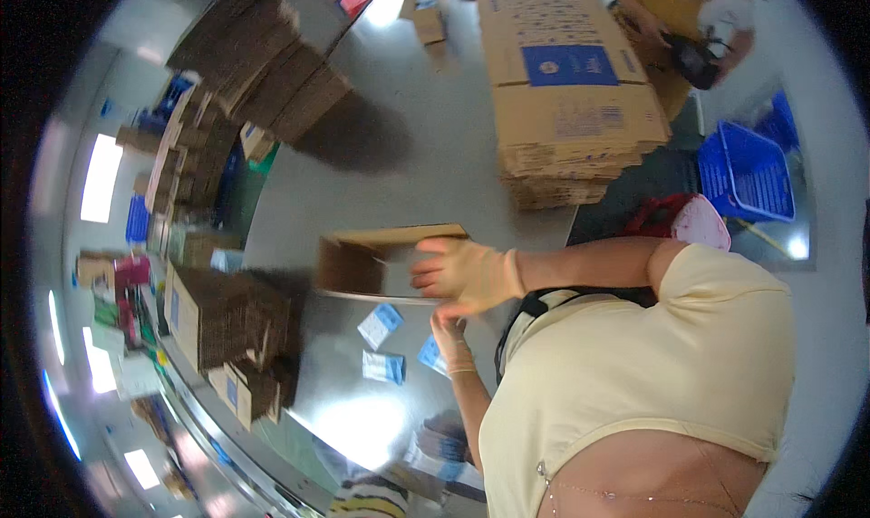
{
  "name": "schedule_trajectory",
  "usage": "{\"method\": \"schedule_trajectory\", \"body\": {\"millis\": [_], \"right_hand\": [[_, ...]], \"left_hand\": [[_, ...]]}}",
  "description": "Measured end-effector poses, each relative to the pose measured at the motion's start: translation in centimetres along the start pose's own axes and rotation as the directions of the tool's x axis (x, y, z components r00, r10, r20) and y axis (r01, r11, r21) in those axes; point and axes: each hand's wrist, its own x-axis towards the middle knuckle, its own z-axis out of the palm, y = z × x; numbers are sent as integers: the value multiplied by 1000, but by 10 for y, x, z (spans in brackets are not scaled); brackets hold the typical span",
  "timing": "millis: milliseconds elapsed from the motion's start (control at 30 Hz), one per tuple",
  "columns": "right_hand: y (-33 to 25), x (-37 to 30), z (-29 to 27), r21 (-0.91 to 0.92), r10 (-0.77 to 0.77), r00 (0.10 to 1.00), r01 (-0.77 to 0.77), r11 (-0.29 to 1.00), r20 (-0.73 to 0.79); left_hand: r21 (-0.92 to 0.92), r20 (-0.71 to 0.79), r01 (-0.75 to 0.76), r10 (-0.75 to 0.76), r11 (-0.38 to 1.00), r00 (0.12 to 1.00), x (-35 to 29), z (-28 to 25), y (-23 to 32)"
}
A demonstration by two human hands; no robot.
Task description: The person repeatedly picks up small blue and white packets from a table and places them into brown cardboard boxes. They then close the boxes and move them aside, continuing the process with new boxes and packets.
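Observation:
An open brown cardboard box (pixel 352 266) lies on the grey metal table, its hollow inside showing. My right hand (pixel 467 278), in a pale yellow glove, lies across its right end and grips it, fingers reaching over the opening. Just below, my left hand (pixel 451 337) has its fingers bent up at the box's near right corner, where the right hand partly covers the contact. Beside the left hand a blue and white packet (pixel 431 355) is partly hidden. Two similar packets, one tilted (pixel 380 325) and one lying level (pixel 383 367), rest below the box.
A tall stack of flattened cartons (pixel 580 110) stands at the upper right; more cardboard (pixel 263 65) is piled upper left. Cartons (pixel 231 319) stand left of the box. Blue plastic baskets (pixel 745 174) sit on the right. Another person's hand (pixel 643 29) shows beyond the carton stack.

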Motion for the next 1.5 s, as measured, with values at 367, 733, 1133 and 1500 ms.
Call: {"method": "schedule_trajectory", "body": {"millis": [367, 733, 1133, 1500], "right_hand": [[63, -77, 77, 528, 55, 987, -126, 840, 148], [72, -66, 70, 192, 288, 952, -265, 945, -102], [46, -73, 98, -91, -240, 796, 345, 934, 555], [18, -34, 96, -87, -203, 666, 375, 923, 718]], "left_hand": [[909, 151, 69, 479, -412, 865, -85, 66, 75], [852, 474, -211, 536, -479, 699, -25, 53, 70], [222, -120, -149, 179, 963, 976, 25, -11, -73], [574, -336, -159, 408, 804, 849, -37, 34, 41]]}}
